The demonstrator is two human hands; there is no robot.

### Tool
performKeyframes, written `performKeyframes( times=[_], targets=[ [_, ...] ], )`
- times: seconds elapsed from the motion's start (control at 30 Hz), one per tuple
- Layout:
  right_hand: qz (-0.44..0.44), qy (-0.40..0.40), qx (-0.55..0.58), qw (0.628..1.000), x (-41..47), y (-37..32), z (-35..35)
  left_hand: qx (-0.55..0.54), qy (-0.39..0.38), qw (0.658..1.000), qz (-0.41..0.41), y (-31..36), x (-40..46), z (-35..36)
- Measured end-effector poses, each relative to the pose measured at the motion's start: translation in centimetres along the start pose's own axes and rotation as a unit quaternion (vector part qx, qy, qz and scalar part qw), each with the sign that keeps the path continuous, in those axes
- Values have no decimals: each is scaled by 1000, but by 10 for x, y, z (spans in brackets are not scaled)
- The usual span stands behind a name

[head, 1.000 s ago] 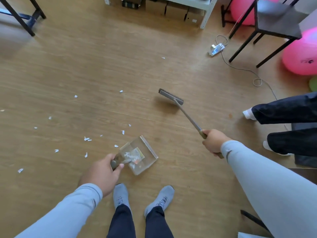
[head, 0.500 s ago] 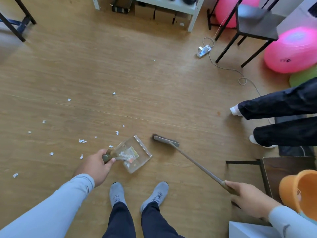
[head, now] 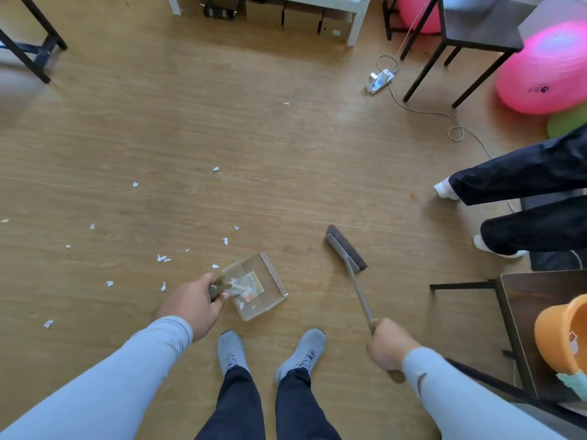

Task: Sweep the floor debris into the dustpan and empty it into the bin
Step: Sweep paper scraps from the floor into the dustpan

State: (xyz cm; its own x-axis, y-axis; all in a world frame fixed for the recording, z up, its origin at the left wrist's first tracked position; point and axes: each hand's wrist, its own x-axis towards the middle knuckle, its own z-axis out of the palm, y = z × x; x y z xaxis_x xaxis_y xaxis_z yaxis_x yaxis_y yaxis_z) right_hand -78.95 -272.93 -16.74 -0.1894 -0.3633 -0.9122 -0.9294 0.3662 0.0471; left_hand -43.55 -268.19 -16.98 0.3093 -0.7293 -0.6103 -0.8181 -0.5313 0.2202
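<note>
the wide light-brown wooden plank floor (head: 286,147) fills most of what i see. far to my right a big glossy pink exercise ball (head: 543,68) sits past a black metal-legged table (head: 470,36), and a second person's dark trouser legs (head: 524,201) reach in from the right edge, white shoes on the floor. at the lower right a dark wooden side table (head: 521,312) carries an orange plastic bucket (head: 562,338) near its edge. a white power strip (head: 379,80) lies on the floor beside the black table, its cable trailing away to the right.

my grey lace-up shoes (head: 270,352) stand side by side at the bottom centre. my right hand (head: 389,347) is wrapped tight around the end of the long-handled broom (head: 355,274), whose dark bristle head rests on the floor ahead and to the right of my feet, apart from the pan. my left hand (head: 193,304) is closed around the stubby handle of the clear plastic dustpan (head: 257,285), which sits just in front of my left shoe, its open lip pointing right toward the broom head. inside it lie a few pale scraps and a yellowish piece. small white paper scraps (head: 163,258) are scattered on the floor to the left of and beyond the dustpan, the nearest one just by its back corner, others well off to the left.
</note>
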Motion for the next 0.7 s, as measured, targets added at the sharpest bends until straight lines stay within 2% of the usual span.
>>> performKeyframes(
  times=[0.13, 0.3, 0.43, 0.6, 0.7],
  targets=[
    [-25, -44, -38, 998, -32, -7, 28, -9, -4, 1000, 0, -6, -2, 3],
    [-41, -112, -15, 993, -66, 10, 12, -13, -13, 1000, 4, -4, -4, 5],
    [-25, -105, 75, 991, -90, 45, -29, -13, -17, 1000, 4, -9, -5, 2],
    [-24, -4, 99, 995, -111, 46, -34, -16, -25, 1000, 4, -17, -5, -1],
    [-33, 65, 5, 997, -88, 19, -22, -19, -28, 999, 7, -25, -5, -4]
  ],
)
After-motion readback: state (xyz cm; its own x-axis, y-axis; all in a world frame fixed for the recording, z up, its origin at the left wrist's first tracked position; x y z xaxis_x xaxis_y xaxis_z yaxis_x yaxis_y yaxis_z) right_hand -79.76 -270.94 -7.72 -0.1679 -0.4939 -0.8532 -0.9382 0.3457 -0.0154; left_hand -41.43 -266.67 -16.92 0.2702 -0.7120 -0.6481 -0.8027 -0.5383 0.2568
